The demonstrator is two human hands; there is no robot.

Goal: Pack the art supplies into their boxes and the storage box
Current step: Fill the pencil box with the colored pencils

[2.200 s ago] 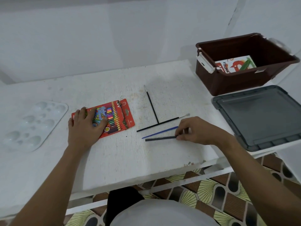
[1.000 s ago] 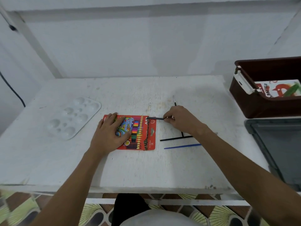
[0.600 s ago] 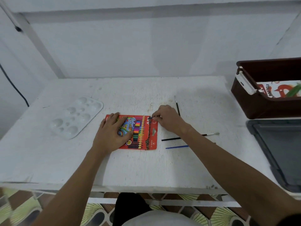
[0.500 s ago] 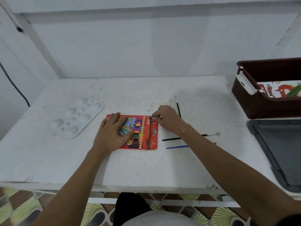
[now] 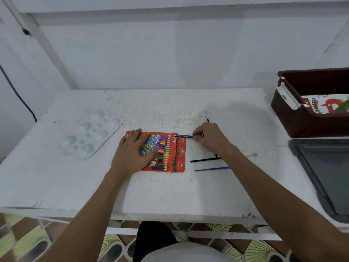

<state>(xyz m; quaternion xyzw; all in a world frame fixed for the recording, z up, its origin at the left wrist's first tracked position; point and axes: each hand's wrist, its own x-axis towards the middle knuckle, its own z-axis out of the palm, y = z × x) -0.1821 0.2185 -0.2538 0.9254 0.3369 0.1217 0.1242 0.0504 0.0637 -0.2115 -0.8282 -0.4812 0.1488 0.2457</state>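
Pinching thin dark pencil (image 5: 184, 136), right hand (image 5: 209, 138); flat glossy carton (image 5: 170, 151).

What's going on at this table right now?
A person is tidying up art supplies. Their left hand lies flat on a red box of colour pencils, holding it down, while the right hand pinches a dark pencil whose tip is at the box's open end. Three thin paintbrushes lie loose on the white table, and a white paint palette sits to the left. A brown storage box at right already holds a pastels pack.
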